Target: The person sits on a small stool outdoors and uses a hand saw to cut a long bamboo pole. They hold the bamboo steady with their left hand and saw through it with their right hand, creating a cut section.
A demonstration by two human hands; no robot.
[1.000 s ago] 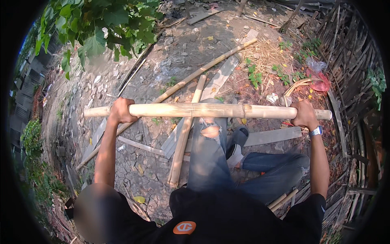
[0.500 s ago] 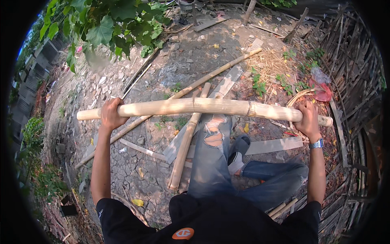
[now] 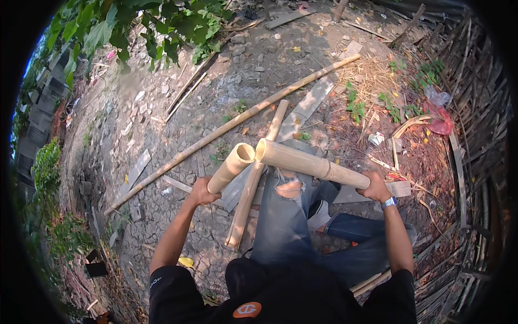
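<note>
Two separate pieces of pale bamboo are in my hands, their hollow ends close together above my raised knee. My left hand [image 3: 205, 191] is closed round the lower end of the shorter-looking bamboo piece [image 3: 231, 168], which tilts so its round opening faces up. My right hand [image 3: 376, 187] grips the far right end of the longer bamboo piece [image 3: 302, 160], which has a node ring partway along and an open end at its left. Under them, a split bamboo length [image 3: 252, 189] lies beside my leg in torn jeans [image 3: 280, 227].
A long thin bamboo pole [image 3: 216, 133] lies slantwise over the cracked ground. Grey flat boards [image 3: 308, 107] rest beneath. Leafy branches [image 3: 156, 27] hang at the upper left; stacked sticks [image 3: 475, 108] line the right side, near a red plastic bag [image 3: 441, 120].
The single bamboo pole I held level has come apart at its middle into two pieces. Both hands have moved inward and lower, and the left piece now tilts up.
</note>
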